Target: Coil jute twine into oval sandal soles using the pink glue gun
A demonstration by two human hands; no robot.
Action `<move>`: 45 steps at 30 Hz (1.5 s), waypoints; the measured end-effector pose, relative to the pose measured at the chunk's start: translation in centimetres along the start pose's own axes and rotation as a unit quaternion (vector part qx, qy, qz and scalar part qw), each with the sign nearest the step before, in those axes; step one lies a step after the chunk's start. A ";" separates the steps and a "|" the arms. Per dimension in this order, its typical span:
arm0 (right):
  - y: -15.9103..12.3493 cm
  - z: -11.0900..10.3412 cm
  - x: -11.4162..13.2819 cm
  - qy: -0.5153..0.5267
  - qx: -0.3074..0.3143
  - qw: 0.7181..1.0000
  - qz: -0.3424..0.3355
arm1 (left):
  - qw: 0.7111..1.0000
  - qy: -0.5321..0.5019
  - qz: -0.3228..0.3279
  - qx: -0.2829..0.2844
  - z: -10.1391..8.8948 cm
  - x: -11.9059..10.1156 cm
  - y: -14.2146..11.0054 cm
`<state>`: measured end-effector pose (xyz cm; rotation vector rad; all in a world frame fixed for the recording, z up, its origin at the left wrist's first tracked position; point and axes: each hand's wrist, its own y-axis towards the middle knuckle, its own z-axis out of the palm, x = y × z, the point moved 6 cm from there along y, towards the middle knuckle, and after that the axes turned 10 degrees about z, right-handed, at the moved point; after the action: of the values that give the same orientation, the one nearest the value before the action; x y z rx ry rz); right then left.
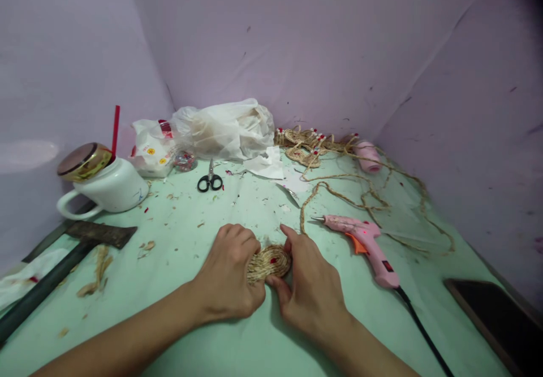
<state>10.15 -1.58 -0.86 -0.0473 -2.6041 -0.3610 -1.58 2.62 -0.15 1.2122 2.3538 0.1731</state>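
Between my hands is a coiled rope piece (271,261) of tan braided fibre, oval, with a small red spot near its right part. My left hand (233,275) is closed round its left end and covers that side. The right end is pinched between the thumb and fingers of my right hand (311,278). From behind my right hand a braided rope (311,200) runs up and away to the right. A pink glue gun (360,238) lies right of my right hand, its nozzle pointing left and a small red light showing.
Black-handled scissors (210,181) lie ahead. At left are a hammer (102,235) and a white mug (114,187) with a gold lid leaning on it. Plastic bags (229,131), finished-looking rope pieces (303,148) and a pink spool (367,156) line the back. A dark phone-like slab (500,315) lies right.
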 end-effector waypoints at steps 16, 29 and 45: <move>0.0 0.1 0.0 0.017 0.018 1.000 -0.005 | 1.000 -0.014 -0.010 0.007 0.0 0.2 0.0; 0.0 0.1 -0.1 0.018 0.010 1.000 -0.014 | 1.000 -0.014 -0.016 0.006 0.0 0.3 0.1; -0.1 -0.1 0.2 0.032 0.017 0.999 -0.024 | 1.000 -0.014 -0.013 0.009 0.1 0.3 0.0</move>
<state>10.05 -1.67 -0.73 0.0374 -2.5511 -0.3305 -1.69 2.85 -0.37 1.1846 2.3514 0.1254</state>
